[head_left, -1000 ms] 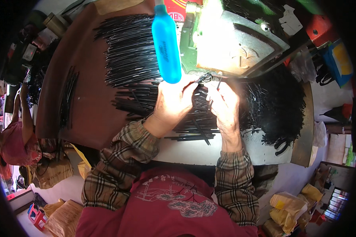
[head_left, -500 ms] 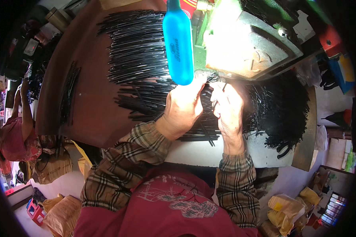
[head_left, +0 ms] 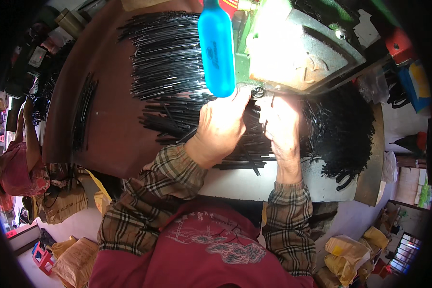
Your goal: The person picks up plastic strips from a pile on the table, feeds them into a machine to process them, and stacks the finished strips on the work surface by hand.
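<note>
Black strip (head_left: 273, 100), thin, straight, pinched by right hand (head_left: 282, 127); left hand (head_left: 221, 124): grip cannot tell.

A dark red shirt (head_left: 177, 269) is worn, its front printed with thin white lines (head_left: 186, 231) and curly grey shapes (head_left: 237, 252). Baggy tan sleeves (head_left: 289, 225), checked in black and white, are gathered at the ends. The left hand (head_left: 221, 126) and right hand (head_left: 282, 128) are left bare.
</note>
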A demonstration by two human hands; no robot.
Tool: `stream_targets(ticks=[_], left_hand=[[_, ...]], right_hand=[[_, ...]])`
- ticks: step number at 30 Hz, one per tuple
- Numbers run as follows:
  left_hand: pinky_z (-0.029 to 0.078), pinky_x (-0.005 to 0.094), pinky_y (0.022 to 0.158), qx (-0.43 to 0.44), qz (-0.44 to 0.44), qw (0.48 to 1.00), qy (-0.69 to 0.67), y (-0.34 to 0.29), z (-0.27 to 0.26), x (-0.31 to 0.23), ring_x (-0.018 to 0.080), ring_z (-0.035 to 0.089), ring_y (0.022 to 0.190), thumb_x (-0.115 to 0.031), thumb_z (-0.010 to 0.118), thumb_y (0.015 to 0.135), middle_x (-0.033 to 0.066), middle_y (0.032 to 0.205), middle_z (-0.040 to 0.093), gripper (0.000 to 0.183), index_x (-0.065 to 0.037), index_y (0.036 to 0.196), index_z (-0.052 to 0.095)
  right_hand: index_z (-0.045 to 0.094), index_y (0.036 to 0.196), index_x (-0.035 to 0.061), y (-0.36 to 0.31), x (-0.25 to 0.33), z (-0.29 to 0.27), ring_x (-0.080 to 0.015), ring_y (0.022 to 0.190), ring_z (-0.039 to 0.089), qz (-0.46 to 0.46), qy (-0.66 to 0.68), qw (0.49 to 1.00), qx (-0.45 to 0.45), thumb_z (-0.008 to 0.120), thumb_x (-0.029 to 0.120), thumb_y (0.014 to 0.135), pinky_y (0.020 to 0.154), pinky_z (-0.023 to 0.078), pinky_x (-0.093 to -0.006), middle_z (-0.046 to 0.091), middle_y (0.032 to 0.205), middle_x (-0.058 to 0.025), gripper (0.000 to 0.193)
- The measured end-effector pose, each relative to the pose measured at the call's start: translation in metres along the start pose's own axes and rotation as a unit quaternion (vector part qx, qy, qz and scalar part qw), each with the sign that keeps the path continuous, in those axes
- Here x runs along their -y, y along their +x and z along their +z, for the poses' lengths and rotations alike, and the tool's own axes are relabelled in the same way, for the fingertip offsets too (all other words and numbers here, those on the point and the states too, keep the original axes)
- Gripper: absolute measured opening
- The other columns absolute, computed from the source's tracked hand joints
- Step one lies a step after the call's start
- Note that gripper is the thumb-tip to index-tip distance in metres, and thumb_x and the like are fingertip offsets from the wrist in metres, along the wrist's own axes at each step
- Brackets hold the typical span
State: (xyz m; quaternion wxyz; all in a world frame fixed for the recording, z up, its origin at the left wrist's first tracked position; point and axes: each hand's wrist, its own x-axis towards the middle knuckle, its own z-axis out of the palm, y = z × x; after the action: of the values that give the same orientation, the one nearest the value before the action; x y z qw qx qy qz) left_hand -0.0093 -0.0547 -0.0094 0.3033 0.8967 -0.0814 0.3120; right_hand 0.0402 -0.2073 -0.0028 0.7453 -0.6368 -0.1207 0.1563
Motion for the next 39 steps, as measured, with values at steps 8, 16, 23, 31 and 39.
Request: stream_targets(ticks=[8,16,23,31,39], left_hand=[[0.050,0.0394,0.065,0.040,0.041,0.998,0.021,0.002,-0.009,0.000,0.0334,0.062,0.075,0.003,0.061,0.067,0.0220,0.096,0.059,0.049,0.008,0.114,0.052],[0.050,0.0385,0.066,0.080,0.021,0.996,0.027,0.001,-0.011,-0.004,0.0334,0.061,0.078,0.002,0.062,0.066,0.0238,0.102,0.055,0.053,0.008,0.118,0.051],[0.052,0.0328,0.067,0.000,0.052,0.998,-0.046,0.005,-0.022,0.009,0.0251,0.063,0.075,0.008,0.058,0.080,0.0167,0.092,0.063,0.027,0.001,0.105,0.065],[0.039,0.0167,0.058,0.205,-0.340,0.849,-0.349,0.016,-0.055,0.021,0.0012,0.050,0.067,-0.017,0.067,0.087,-0.0040,0.078,0.059,0.020,-0.001,0.099,0.066],[0.045,0.0229,0.062,0.118,-0.267,0.837,-0.463,0.017,-0.024,0.024,0.0049,0.052,0.069,-0.008,0.065,0.087,-0.0017,0.077,0.060,0.009,-0.001,0.091,0.063]], right_hand=[[0.062,0.084,0.0028,0.003,0.007,-0.007,0.0009,0.049,0.038,0.034,0.001,0.999,0.032,0.059,0.011,0.090,0.042,0.025,-0.0164,0.050,0.063,0.0048,0.011],[0.061,0.082,0.0040,0.003,0.006,-0.006,0.0010,0.048,0.038,0.017,0.009,0.999,0.042,0.060,0.013,0.090,0.041,0.024,-0.0160,0.050,0.063,0.0044,0.012],[0.060,0.091,0.0026,0.004,-0.003,-0.007,-0.0021,0.046,0.043,0.048,0.037,0.998,0.027,0.057,0.013,0.092,0.039,0.033,-0.0166,0.053,0.068,0.0017,0.010],[0.053,0.100,-0.0025,0.004,-0.020,-0.012,-0.0193,0.069,0.067,0.037,0.131,0.990,-0.044,0.056,0.013,0.096,0.059,0.057,-0.0263,0.060,0.083,-0.0086,0.016],[0.051,0.098,-0.0036,0.006,-0.022,-0.010,-0.0272,0.077,0.070,-0.028,0.133,0.989,-0.056,0.057,0.012,0.095,0.064,0.059,-0.0307,0.065,0.087,-0.0179,0.017]])
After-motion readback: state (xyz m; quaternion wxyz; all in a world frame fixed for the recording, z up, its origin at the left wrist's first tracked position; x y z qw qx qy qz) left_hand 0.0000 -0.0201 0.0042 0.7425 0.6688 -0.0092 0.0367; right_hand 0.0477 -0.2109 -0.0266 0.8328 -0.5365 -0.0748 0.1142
